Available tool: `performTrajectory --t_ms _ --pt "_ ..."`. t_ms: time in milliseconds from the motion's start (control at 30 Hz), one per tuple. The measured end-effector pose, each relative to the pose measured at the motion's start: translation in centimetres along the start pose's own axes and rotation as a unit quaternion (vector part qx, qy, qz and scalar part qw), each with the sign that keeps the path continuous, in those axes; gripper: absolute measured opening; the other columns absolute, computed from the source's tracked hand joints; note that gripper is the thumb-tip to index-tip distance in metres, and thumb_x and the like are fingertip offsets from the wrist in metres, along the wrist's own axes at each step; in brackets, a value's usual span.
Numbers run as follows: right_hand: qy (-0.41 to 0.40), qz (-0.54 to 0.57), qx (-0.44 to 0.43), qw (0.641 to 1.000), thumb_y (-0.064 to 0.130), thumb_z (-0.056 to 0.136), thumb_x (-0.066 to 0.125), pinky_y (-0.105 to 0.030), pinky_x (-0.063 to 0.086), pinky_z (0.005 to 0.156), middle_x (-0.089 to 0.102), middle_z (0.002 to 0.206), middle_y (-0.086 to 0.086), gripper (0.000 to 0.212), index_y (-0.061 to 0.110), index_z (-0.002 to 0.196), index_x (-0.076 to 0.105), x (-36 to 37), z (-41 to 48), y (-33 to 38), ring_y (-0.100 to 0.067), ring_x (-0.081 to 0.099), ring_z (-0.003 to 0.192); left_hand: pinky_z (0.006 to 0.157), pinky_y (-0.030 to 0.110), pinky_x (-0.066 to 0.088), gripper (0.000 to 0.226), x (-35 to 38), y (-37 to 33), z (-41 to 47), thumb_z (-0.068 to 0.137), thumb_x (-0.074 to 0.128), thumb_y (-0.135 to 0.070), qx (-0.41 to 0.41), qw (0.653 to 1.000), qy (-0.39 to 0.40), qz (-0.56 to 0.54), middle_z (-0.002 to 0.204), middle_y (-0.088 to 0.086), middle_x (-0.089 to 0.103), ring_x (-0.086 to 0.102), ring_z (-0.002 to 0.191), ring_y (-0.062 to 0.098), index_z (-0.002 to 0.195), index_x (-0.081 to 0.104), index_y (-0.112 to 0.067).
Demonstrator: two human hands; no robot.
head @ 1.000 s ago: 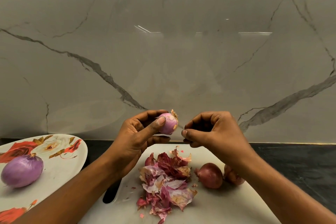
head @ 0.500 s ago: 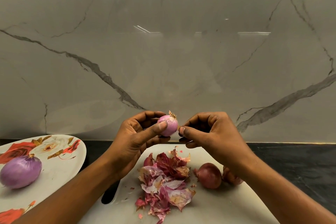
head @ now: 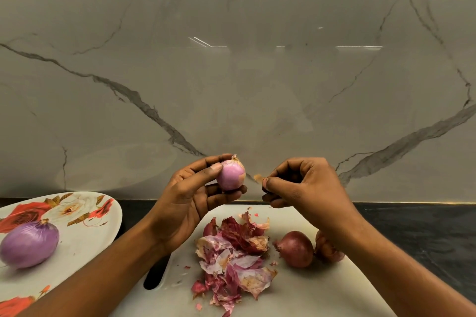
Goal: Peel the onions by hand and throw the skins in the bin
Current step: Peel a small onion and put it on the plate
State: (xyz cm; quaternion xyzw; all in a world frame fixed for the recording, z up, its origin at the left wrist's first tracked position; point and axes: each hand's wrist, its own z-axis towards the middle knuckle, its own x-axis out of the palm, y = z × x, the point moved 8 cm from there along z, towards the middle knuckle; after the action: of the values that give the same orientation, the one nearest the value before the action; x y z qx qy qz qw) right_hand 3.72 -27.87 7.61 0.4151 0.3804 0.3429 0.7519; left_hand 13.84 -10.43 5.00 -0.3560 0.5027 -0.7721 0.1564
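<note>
Your left hand grips the small onion between the thumb and curled fingertips, raised above the far edge of the white cutting board. The onion is mostly bare pale purple, with a tan patch on its right side and a dry tuft on top. Your right hand is closed in a pinch on a small tan skin scrap, which sits just beside the onion but apart from it. Half a second ago the right fingertips lay against the onion; they now stand clear to its right with the scrap in the gap, while the left hand's grip is unchanged. On the board below lies the heap of peeled skins, which has not moved. To its right are two unpeeled onions, the nearer one touching the second onion, which your right forearm partly hides. At left, a large peeled onion rests on the floral plate.
</note>
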Motion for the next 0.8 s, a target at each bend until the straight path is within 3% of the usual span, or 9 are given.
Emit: performTrajectory --t_ms 167,300,433,533,700,800 --pt "0.011 -0.069 -0.009 0.998 0.007 0.084 0.086 -0.035 0.067 0.073 0.079 0.079 0.0 0.01 0.015 0.087 0.081 0.4 -0.1 -0.2 -0.016 0.078 0.075 0.079 0.037 0.067 0.036 0.0 0.4 0.1 0.094 0.057 -0.021 -0.016 1.0 -0.016 0.004 0.125 0.026 0.071 0.073 0.101 0.048 0.123 0.076 -0.011" --pt "0.019 -0.053 -0.03 0.998 0.015 0.087 0.083 -0.035 0.067 0.074 0.081 0.086 0.006 0.012 0.019 0.099 0.084 0.7 -0.2 0.2 -0.014 0.078 0.079 0.084 0.04 0.066 0.037 0.1 0.9 0.1 0.095 0.058 -0.025 -0.024 0.999 -0.017 0.024 0.127 0.024 0.07 0.074 0.105 0.047 0.126 0.074 -0.011" --pt "0.045 -0.035 -0.044 0.997 0.027 0.084 0.087 -0.033 0.066 0.081 0.081 0.105 0.006 0.041 0.02 0.123 0.077 1.5 -0.5 0.6 -0.008 0.078 0.095 0.081 0.038 0.066 0.035 0.2 0.8 0.2 0.094 0.058 -0.025 -0.015 0.999 -0.016 0.036 0.125 0.021 0.072 0.074 0.107 0.043 0.123 0.074 -0.012" --pt "0.069 -0.021 -0.049 0.996 0.026 0.082 0.089 -0.032 0.065 0.085 0.081 0.108 0.004 0.052 0.02 0.131 0.072 2.1 -0.9 0.7 -0.009 0.078 0.098 0.08 0.034 0.066 0.035 0.4 1.0 0.1 0.095 0.058 -0.027 -0.009 0.998 -0.01 0.061 0.123 0.02 0.073 0.075 0.106 0.038 0.124 0.072 -0.013" --pt "0.061 -0.011 -0.049 0.997 0.022 0.081 0.089 -0.03 0.065 0.085 0.082 0.102 0.003 0.046 0.02 0.124 0.074 2.5 -1.0 0.7 -0.009 0.079 0.092 0.079 0.031 0.065 0.037 0.7 0.9 0.0 0.094 0.059 -0.031 0.007 0.99 -0.002 0.142 0.117 0.014 0.076 0.077 0.103 0.035 0.125 0.067 -0.012" --pt "0.063 0.016 -0.036 0.997 0.018 0.084 0.087 -0.031 0.065 0.081 0.082 0.096 0.004 0.038 0.023 0.12 0.076 2.2 -1.0 0.9 -0.013 0.08 0.088 0.081 0.039 0.066 0.036 0.9 0.0 -0.1 0.095 0.062 -0.032 0.04 0.979 -0.003 0.2 0.117 0.012 0.076 0.078 0.099 0.035 0.125 0.069 -0.014"
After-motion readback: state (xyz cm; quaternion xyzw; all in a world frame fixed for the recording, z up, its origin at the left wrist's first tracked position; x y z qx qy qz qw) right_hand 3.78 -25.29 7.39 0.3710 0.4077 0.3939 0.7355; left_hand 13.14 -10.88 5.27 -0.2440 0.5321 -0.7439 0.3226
